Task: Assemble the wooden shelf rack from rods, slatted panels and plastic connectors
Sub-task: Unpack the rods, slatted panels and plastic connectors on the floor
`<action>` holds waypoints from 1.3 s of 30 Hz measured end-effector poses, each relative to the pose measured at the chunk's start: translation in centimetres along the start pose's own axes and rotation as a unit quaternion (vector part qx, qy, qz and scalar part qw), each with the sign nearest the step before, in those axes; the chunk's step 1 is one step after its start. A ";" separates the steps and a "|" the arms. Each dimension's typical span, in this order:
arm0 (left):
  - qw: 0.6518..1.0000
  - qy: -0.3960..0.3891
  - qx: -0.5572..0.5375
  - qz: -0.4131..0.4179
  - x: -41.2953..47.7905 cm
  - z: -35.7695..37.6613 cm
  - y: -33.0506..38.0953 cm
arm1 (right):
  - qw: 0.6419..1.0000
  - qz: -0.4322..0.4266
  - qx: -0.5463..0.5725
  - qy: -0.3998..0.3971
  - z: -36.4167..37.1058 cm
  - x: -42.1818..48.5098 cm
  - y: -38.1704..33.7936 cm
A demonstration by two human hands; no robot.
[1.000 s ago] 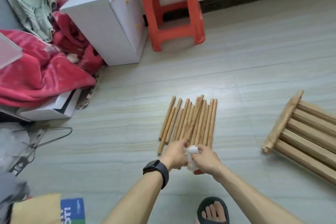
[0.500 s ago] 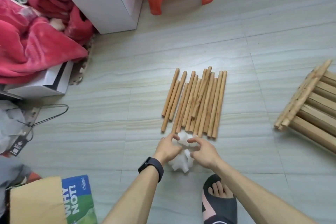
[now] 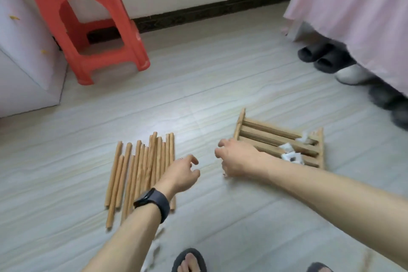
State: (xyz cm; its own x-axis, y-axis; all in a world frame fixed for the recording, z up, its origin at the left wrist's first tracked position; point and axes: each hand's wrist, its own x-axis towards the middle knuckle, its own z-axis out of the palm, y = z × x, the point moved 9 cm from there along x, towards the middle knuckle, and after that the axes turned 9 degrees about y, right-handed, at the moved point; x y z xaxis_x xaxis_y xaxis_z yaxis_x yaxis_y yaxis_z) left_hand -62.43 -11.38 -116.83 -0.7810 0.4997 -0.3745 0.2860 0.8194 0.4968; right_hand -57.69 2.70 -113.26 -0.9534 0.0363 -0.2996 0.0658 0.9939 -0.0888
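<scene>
Several wooden rods [image 3: 141, 172] lie side by side on the floor, left of centre. A slatted wooden panel [image 3: 273, 137] lies to the right, and on it sit white plastic connectors [image 3: 291, 157]. My left hand [image 3: 183, 172], a dark watch on its wrist, hovers over the right edge of the rods with loosely curled fingers, holding nothing. My right hand [image 3: 238, 159] hangs by the panel's left end, fingers curled, and a small white plastic piece [image 3: 224, 175] peeks out beneath it. A white plastic bag [image 3: 154, 249] lies on the floor, partly hidden by my left forearm.
A red plastic stool [image 3: 88, 28] and a white cabinet [image 3: 24, 68] stand at the back left. A bed with a pink cover [image 3: 357, 11] is at the right, with slippers [image 3: 320, 57] under it. My sandalled foot [image 3: 189, 260] is at the bottom edge.
Both hands let go of the white bag, which now lies by my left forearm. My right hand moved right towards the slatted panel, where white connectors now lie. The view swung right.
</scene>
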 end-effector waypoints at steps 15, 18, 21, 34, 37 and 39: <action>0.971 -0.086 0.121 0.188 8.9 19.1 23.9 | 0.894 0.406 0.189 0.018 16.2 -16.1 27.0; 0.987 -0.078 0.056 0.126 11.3 21.9 24.6 | 0.908 0.389 0.156 0.024 17.2 -14.6 27.2; 0.991 -0.067 0.069 0.096 13.4 23.7 25.3 | 0.916 0.377 0.138 0.026 17.6 -12.9 27.0; 0.980 -0.153 0.105 0.068 15.9 25.9 26.6 | 0.908 0.372 0.192 -0.028 17.8 -12.5 28.3; 0.983 -0.169 0.056 0.052 16.3 25.7 26.3 | 0.915 0.364 0.174 -0.021 17.5 -12.0 28.7; 0.990 -0.136 0.015 0.045 16.8 25.0 25.9 | 0.916 0.349 0.196 -0.013 17.5 -11.8 28.7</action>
State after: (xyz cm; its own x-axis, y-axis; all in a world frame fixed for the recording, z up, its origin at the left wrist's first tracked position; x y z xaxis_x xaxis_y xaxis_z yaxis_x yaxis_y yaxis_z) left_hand -54.31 25.25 -129.84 -0.5746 0.6247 -0.5288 0.3665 0.7741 0.5162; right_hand -39.38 28.94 -128.86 -0.6314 0.6414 -0.4359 0.7628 0.6149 -0.2000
